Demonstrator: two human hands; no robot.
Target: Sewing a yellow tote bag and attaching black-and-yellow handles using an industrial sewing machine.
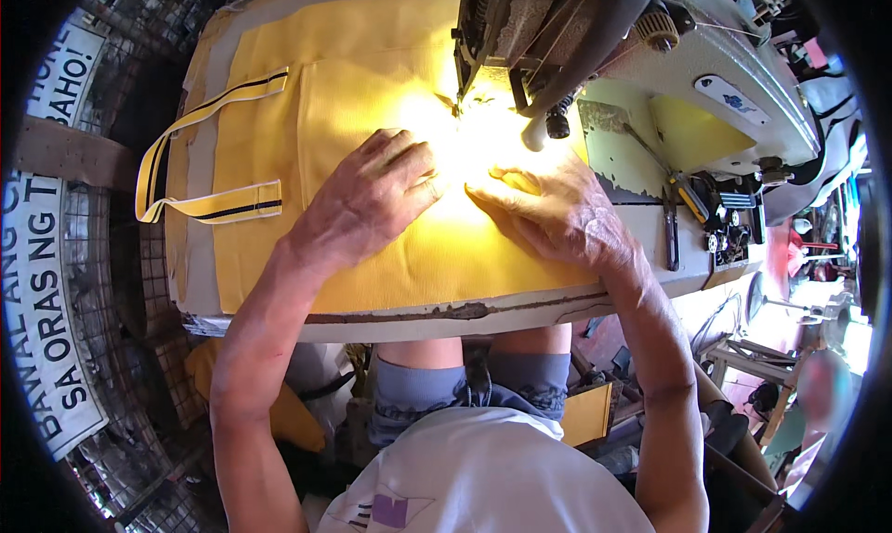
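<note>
My left hand (376,194), fingers curled and pressed together, rests on a yellow textured fabric panel (260,263) just left of the sewing machine's needle area (465,101); what its fingertips hold is hidden. My right hand (548,208) lies on the panel below the presser mechanism, thumb and fingers apart and partly bent, their tips washed out by the lamp's glare. A looped yellow strap with a dark stripe (218,212) is on the panel's left part.
The pale worktable's worn front edge (409,326) crosses above my thighs. Screwdrivers (688,198), a dark tool and small metal parts (729,245) lie right of the machine bed. A wire mesh wall with white signs is at left; more yellow pieces (585,407) are below the table.
</note>
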